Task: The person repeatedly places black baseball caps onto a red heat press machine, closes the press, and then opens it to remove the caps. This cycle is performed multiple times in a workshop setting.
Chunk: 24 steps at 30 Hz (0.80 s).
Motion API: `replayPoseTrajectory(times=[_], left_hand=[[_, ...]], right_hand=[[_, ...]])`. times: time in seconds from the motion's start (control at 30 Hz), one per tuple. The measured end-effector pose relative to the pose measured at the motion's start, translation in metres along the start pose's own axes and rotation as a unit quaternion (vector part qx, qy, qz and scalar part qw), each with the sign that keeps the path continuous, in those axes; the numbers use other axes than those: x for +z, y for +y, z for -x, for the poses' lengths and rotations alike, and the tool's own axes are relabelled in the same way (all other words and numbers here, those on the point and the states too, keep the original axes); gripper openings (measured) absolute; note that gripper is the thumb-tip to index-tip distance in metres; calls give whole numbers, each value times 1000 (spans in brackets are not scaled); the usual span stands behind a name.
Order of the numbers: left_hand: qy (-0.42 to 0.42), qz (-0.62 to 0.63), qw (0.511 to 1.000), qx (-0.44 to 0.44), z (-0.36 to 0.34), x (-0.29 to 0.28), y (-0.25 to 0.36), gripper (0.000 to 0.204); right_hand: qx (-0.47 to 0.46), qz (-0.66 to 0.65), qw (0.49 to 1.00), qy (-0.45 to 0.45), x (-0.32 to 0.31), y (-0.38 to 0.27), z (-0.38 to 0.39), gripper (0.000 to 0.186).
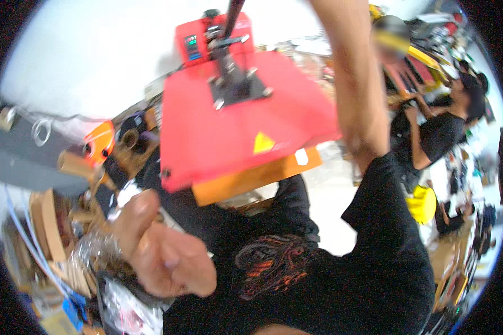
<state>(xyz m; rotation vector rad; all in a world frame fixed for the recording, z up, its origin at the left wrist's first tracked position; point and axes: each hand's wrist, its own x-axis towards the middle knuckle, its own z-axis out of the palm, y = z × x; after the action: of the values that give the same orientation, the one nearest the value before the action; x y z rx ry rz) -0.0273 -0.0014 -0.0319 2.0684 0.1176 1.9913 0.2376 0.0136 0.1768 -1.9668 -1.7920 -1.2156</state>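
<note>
A red heat press (246, 123) with a broad flat upper plate stands in front of me. A lit display sits on its red control box (192, 47), and a black lever rises from the plate's middle. Under the front edge shows an orange panel (257, 177). My right forearm reaches up past the press's right side and leaves the top of the picture, so my right hand is out of sight. Low on the left, beside my black shirt, my left hand (165, 254) is raised, slightly blurred, its fingers curled in. No object shows in it, and it is apart from the press.
Cardboard pieces (47, 223), clear plastic wrap (128, 310) and an orange tape dispenser (99, 142) crowd the left. A person in black (441, 128) works at the right, near a yellow thing (422, 205). Farther back, cluttered tables and other people are visible.
</note>
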Motion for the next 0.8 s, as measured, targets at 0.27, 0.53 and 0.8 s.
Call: replayPoseTrajectory(times=[0.27,0.53,0.8], left_hand=[[-441,99,846,-282,-23,121,-17,35],[-526,183,759,-336,24,121,-43,36],[-460,80,808,-360,69,130,-37,50]], right_hand=[[114,-630,742,-197,53,-110,232,23],[88,-622,761,-161,89,-160,283,20],[-120,-533,775,-317,131,-184,301,25]])
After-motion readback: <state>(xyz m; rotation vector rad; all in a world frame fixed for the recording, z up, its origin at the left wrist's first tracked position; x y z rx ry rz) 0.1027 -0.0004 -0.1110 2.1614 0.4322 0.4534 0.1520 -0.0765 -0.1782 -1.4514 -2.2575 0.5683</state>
